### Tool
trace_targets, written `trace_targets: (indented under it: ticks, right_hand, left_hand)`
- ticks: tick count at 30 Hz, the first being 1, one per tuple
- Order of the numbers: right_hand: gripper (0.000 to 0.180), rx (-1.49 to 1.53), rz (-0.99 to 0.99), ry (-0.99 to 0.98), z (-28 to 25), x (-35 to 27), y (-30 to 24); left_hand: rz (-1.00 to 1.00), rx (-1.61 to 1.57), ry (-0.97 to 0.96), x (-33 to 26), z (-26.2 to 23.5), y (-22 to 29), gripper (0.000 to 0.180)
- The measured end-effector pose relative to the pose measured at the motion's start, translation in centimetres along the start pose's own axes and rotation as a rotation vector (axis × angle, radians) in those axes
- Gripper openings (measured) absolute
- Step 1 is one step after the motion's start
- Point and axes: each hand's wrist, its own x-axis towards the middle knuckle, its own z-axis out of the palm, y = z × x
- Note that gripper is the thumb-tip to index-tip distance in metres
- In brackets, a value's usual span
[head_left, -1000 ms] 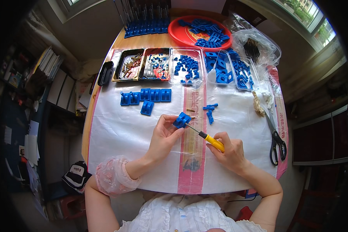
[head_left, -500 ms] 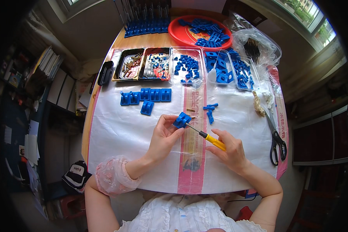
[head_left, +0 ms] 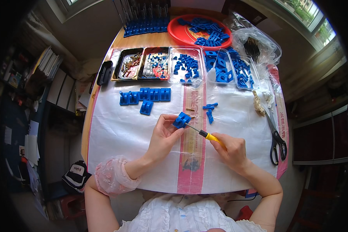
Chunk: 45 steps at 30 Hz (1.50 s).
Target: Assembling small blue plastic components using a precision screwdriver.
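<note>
Between the fingertips of my left hand (head_left: 163, 133) is a small square blue plastic part (head_left: 181, 120), held tilted above the table. My right hand (head_left: 231, 150) is closed round the yellow handle of a screwdriver (head_left: 210, 136). The screwdriver's metal shaft points up and left, and its tip meets the blue part; the exact contact point is too small to make out. Just beyond my left hand lie several blue bases with raised loops (head_left: 154, 94), mostly in a row, with one base (head_left: 146, 107) set nearer. Several slim blue pieces (head_left: 210, 112) lie right of the held part.
Trays stand across the back: brass-coloured screws (head_left: 131, 65), tiny blue and silver pieces (head_left: 157, 63), small blue parts (head_left: 186, 66), blue plates (head_left: 220, 69). Behind them sit a red basin (head_left: 178, 34) and a blue rack with wire springs (head_left: 147, 27). Black-handled scissors (head_left: 276, 141) lie right.
My right hand's fingers have closed in round the screwdriver handle from a looser, more spread position. My left hand and the blue part stay nearly in place.
</note>
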Motion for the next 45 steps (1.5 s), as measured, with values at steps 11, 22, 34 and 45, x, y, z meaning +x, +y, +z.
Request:
trace_targets:
  ticks: [11,22,34,45]
  right_hand:
    - [0.041,0.086,-0.006,0.007,0.1,-0.2,-0.4]
    - [0.022,-0.074,-0.017,0.023,-0.5,0.3,0.0]
    - [0.048,0.029,0.068,0.002,-0.7,0.6,-0.9]
    - [0.022,0.092,0.026,-0.006,-1.2,0.7,-0.1]
  left_hand:
    - [-0.002,-0.010,0.010,0.1,-0.1,0.0,0.035]
    - [-0.101,0.029,-0.010,-0.2,0.3,1.2,0.031]
    - [-0.145,-0.001,0.029,-0.1,0.2,1.3,0.015]
    - [-0.120,0.036,-0.001,-0.4,0.2,1.1,0.015]
